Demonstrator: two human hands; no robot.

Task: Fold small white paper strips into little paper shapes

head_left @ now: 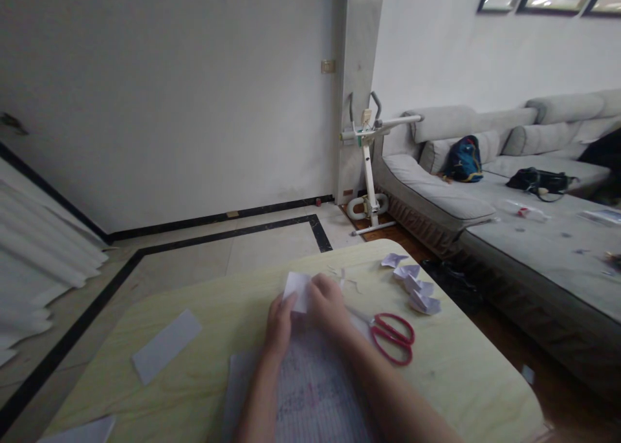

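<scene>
Between my hands is a small piece of white paper (297, 290), tilted up above the table. My left hand (280, 320) pinches its left lower edge, thumb on the front. My right hand (327, 302) closes on its right edge, with the fingertips partly hidden. Under my forearms lies a larger written-on sheet (315, 391). Scissors with red handles (392, 338) rest beside my right wrist, blades partly covered by it. Several folded paper pieces (417, 288) sit in a row at the table's far right. Thin paper scraps (353, 281) lie just beyond my right hand.
On the wooden table (213, 365), a blank paper strip (166, 346) lies to the left, and another paper (80, 431) is at the lower left edge. A grey sofa (509, 236) holding bags stands to the right. Exercise equipment (369, 171) stands by the wall.
</scene>
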